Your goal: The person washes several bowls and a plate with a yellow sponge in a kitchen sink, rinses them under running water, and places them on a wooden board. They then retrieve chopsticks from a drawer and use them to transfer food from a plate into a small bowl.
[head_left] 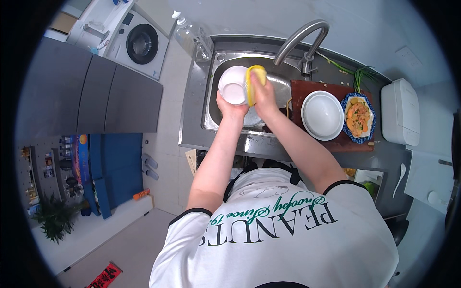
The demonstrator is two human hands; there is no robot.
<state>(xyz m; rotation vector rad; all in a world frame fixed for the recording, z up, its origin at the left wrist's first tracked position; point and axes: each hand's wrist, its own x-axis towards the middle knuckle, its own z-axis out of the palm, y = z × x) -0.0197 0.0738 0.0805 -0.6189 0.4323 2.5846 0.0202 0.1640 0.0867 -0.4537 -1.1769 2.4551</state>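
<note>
Hands (232, 109) at bowl (234, 76), base (234, 93) upward.

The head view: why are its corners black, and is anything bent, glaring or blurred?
In the head view, the fisheye's round image leaves the corners black; in the head view, the counter's back edge curves; in the head view, bright highlights streak the faucet, while the right hand and yellow sponge look slightly soft, perhaps from motion.

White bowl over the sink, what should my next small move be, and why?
Probably rotate the white bowl with your left hand: the yellow sponge in your right hand sits only at its right side, leaving the base uncovered.
</note>
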